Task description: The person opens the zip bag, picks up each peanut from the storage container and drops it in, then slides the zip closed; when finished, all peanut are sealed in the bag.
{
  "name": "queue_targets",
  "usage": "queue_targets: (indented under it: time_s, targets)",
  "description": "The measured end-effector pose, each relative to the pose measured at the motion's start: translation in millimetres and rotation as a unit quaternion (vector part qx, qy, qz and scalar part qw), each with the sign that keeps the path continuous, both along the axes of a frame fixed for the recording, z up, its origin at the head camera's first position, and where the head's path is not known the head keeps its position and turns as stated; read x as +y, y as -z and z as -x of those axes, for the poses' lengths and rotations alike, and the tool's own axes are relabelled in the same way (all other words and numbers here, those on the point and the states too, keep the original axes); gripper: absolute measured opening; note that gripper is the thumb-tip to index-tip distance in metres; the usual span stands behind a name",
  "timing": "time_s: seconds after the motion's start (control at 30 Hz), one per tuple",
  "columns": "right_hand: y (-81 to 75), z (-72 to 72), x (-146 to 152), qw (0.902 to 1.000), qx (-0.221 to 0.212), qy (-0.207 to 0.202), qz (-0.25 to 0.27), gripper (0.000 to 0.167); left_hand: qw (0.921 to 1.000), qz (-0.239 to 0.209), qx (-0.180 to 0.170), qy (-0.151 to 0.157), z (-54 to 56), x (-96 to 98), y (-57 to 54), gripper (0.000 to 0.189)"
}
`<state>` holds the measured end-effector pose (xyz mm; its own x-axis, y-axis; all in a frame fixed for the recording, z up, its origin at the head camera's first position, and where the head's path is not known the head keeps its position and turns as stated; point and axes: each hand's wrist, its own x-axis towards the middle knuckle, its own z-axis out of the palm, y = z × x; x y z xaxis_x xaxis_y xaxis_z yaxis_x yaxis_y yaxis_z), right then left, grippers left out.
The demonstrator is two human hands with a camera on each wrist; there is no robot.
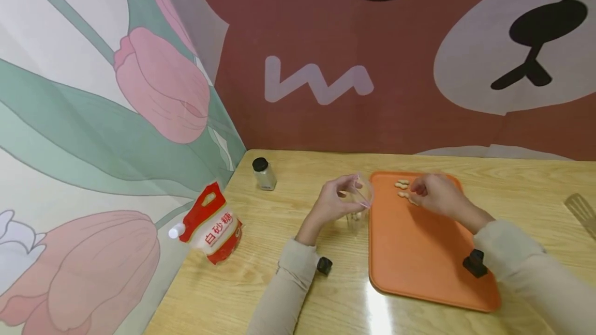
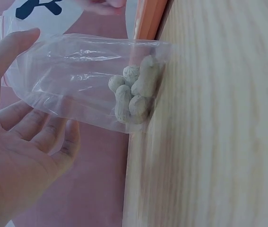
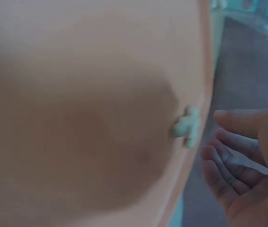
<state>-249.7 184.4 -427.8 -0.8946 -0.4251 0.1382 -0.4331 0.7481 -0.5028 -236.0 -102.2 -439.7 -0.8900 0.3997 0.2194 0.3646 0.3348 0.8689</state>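
Note:
A clear zip bag (image 2: 77, 71) stands upright on the table with several peanuts (image 2: 136, 90) at its bottom. My left hand (image 1: 332, 201) holds it near its spread mouth, thumb on one side and fingers on the other. Over the far part of an orange tray (image 1: 419, 252) is my right hand (image 1: 437, 194), its fingers loosely bent and nothing visible between them. A few peanuts (image 1: 402, 184) lie on the tray close to those fingers; in the right wrist view, the loose peanuts (image 3: 188, 126) appear just apart from the fingertips.
At the left stands a red and white sugar pouch (image 1: 216, 229) with a white cap. A small jar (image 1: 265, 176) with a black lid is near the back edge of the wooden table (image 1: 279, 211). A slotted turner (image 1: 582, 211) lies at the far right.

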Motion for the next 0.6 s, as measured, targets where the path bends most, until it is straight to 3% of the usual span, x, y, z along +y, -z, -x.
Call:
queue_targets:
  time_s: [0.3,0.6]
  targets:
    - [26.0,7.0,4.7,0.9998,-0.007,-0.011,-0.013,0.004,1.0000,-0.001,-0.005,-0.006,0.8,0.1,4.3,0.072]
    - [29.1,8.4,2.8,0.9998,-0.020,-0.004,-0.006,0.005,1.0000,-0.003,-0.002,-0.001,3.1,-0.1,4.9,0.071]
